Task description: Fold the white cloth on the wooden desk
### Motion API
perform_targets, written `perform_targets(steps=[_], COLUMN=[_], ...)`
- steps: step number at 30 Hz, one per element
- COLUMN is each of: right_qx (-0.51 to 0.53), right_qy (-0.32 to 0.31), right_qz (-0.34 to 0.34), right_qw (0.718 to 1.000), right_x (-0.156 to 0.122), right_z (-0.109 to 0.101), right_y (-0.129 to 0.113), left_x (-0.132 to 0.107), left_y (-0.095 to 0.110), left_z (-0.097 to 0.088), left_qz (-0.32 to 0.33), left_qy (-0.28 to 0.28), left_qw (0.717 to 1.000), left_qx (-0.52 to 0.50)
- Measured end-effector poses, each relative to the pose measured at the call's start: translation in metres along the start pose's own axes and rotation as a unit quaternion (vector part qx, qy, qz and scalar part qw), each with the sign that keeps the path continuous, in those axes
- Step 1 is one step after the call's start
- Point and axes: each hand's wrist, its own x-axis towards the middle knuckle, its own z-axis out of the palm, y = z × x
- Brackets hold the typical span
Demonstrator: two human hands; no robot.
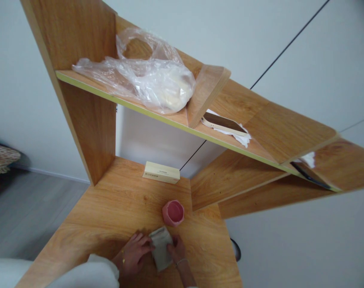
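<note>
A folded grey-green cloth [161, 249] lies on the wooden desktop near its front. My left hand [135, 252] rests at the cloth's left side, fingers stretched out, with the fingertips at its edge. On the opposite side, my right hand [177, 249] has its thumb on the cloth and its fingers curled at the right edge, partly hidden from view. Just beyond the cloth stands a pink faceted cup [173, 213], close to both hands but touched by neither.
A long cream box [161, 173] sits at the back of the desktop [110, 208]. Above runs a wooden shelf holding a clear plastic bag [166, 86] with something pale inside, and a phone [225, 123] on white tissue. An upright panel [235, 180] borders the right side.
</note>
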Motion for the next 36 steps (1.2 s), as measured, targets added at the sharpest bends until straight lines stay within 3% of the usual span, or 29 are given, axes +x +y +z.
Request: perform_targets(steps=[3, 5, 8, 13, 16, 19, 22, 26, 32, 36], right_qx=[-0.123, -0.186, -0.263, -0.361, -0.387, -0.357, -0.266, -0.206, -0.205, -0.199], right_qy=[0.009, 0.007, 0.019, 0.056, 0.093, 0.103, 0.034, -0.014, -0.024, -0.020], right_qz=[-0.047, -0.078, -0.096, -0.085, -0.105, -0.190, -0.296, -0.352, -0.345, -0.342], right_qw=[0.991, 0.979, 0.960, 0.927, 0.912, 0.909, 0.917, 0.913, 0.915, 0.918], right_x=[0.018, 0.023, 0.022, 0.009, -0.001, -0.013, -0.023, -0.028, -0.030, -0.032], right_z=[-0.020, -0.025, -0.024, -0.019, -0.010, 0.013, 0.046, 0.080, 0.087, 0.086], right_y=[-0.009, -0.013, -0.013, -0.008, -0.013, -0.023, -0.028, -0.024, -0.015, -0.015], left_x=[0.004, 0.005, 0.005, 0.001, 0.000, -0.001, -0.005, -0.014, -0.023, -0.021], left_y=[0.007, 0.008, 0.002, -0.017, -0.029, -0.040, -0.051, -0.066, -0.090, -0.095], left_z=[0.006, 0.011, 0.012, -0.002, -0.004, 0.001, 0.009, 0.020, 0.035, 0.040], left_qz=[0.033, 0.036, 0.007, -0.070, -0.075, -0.055, -0.044, -0.058, -0.039, -0.021], left_qy=[-0.039, -0.034, 0.006, 0.053, 0.110, 0.174, 0.205, 0.230, 0.232, 0.253], left_qw=[0.999, 0.999, 1.000, 0.996, 0.991, 0.983, 0.973, 0.951, 0.938, 0.925], left_qx=[-0.020, -0.016, -0.009, -0.006, 0.002, 0.031, 0.100, 0.199, 0.255, 0.283])
